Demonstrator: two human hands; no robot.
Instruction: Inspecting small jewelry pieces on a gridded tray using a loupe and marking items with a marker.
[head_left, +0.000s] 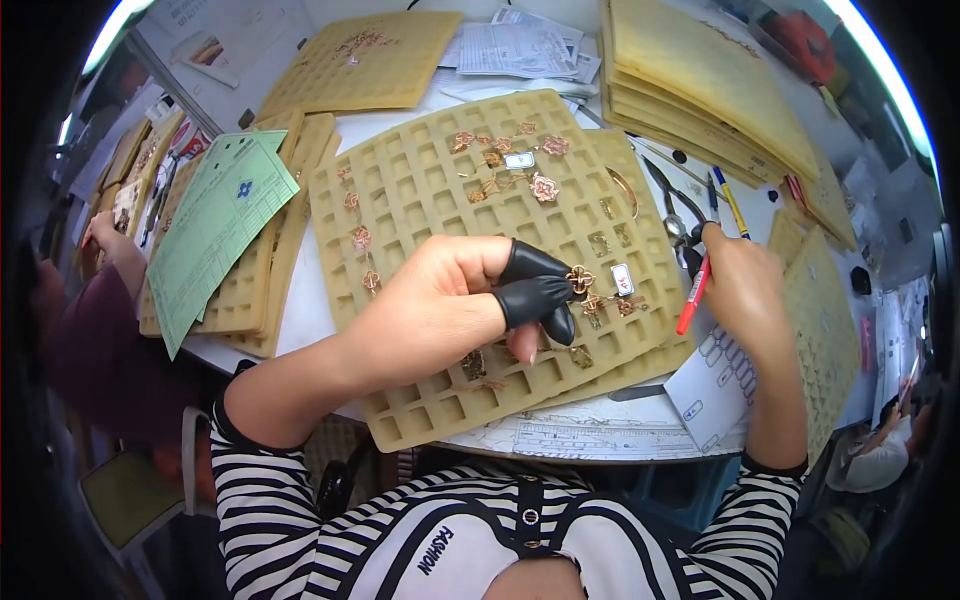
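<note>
My left hand (442, 307), with black finger cots, pinches a small rose-gold openwork jewelry piece (580, 280) between thumb and forefinger. Below it is a yellowish compartment tray (420, 161) holding several rose-gold flower-shaped pieces, such as one at the upper right (544, 188). A small white tag (622, 279) with writing lies right of the held piece. My right hand (739, 277) is at the tray's right, partly closed around a red pen (697, 294). It also touches the handles of black-handled pliers (667, 187); how firmly it grips either is hidden.
Stacked yellowish trays (697, 97) stand at the back right. Another tray (360, 64) lies behind, beside papers (517, 49). Green printed sheets (225, 217) cover trays at the left, near another person's hand (109, 236). A blue-and-yellow pen (731, 202) and a ruler (600, 436) lie on the table.
</note>
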